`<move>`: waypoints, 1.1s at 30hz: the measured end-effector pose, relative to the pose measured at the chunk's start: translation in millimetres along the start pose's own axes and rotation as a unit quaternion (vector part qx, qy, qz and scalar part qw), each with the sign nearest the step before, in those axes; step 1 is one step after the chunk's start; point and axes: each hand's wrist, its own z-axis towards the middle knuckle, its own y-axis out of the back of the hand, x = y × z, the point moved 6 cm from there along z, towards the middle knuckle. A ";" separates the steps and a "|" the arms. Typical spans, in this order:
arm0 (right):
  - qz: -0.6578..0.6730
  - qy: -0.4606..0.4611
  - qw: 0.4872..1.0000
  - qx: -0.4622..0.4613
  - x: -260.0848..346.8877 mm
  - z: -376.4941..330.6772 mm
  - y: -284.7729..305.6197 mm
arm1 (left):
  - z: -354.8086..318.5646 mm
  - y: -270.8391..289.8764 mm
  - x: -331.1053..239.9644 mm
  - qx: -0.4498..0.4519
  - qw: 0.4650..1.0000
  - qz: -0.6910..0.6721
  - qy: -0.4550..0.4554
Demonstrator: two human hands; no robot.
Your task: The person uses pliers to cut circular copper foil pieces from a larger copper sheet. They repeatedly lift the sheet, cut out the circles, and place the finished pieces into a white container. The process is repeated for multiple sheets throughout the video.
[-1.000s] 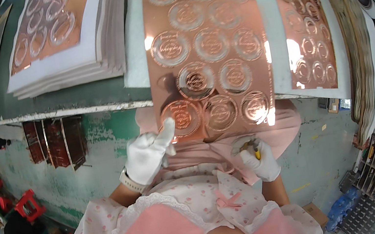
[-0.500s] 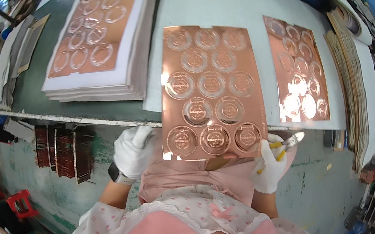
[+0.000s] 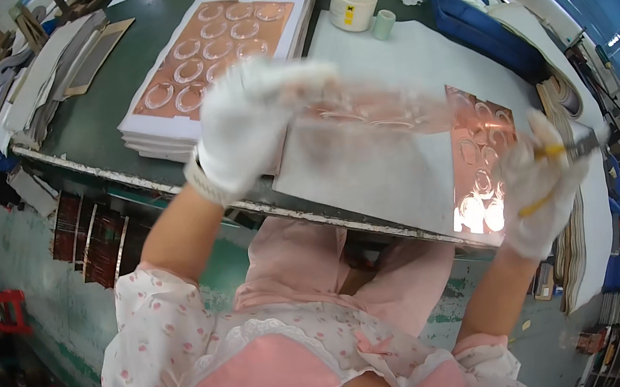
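Observation:
My left hand (image 3: 245, 126), in a white glove, is raised over the table, its fingers closed at the left end of an embossed copper sheet (image 3: 386, 111). This sheet is tilted and smeared by motion, so its circles hardly show. My right hand (image 3: 536, 197), also in a white glove, is at the table's right side, closed on pliers with yellow handles (image 3: 553, 150). Beside it, a second copper sheet (image 3: 468, 159) with embossed circles lies on white paper (image 3: 358, 185) and reflects bright light.
Another embossed copper sheet (image 3: 219, 40) lies on a thick paper stack (image 3: 154, 142) at the left. Farther back stand a white tub (image 3: 354, 4), a small green cylinder (image 3: 383, 24) and a blue bin (image 3: 484, 33). Layered boards (image 3: 571, 207) line the right side.
The copper sheet has gone up and away from my lap and turned from facing me to a steep tilt. Both hands have risen, the right one moving rightward with the pliers.

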 end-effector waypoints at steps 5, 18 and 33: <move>0.095 -0.067 0.992 0.054 -9.5 42.1 -11.6 | 86.0 25.1 -13.2 0.014 0.999 -0.007 0.050; 0.150 -0.285 0.934 0.156 -153.1 31.1 -81.4 | 105.4 115.1 68.7 0.040 0.989 -0.091 0.106; 0.328 -0.455 0.825 0.071 -278.4 65.5 -65.1 | 166.2 154.6 -1.4 -0.088 0.796 0.598 0.043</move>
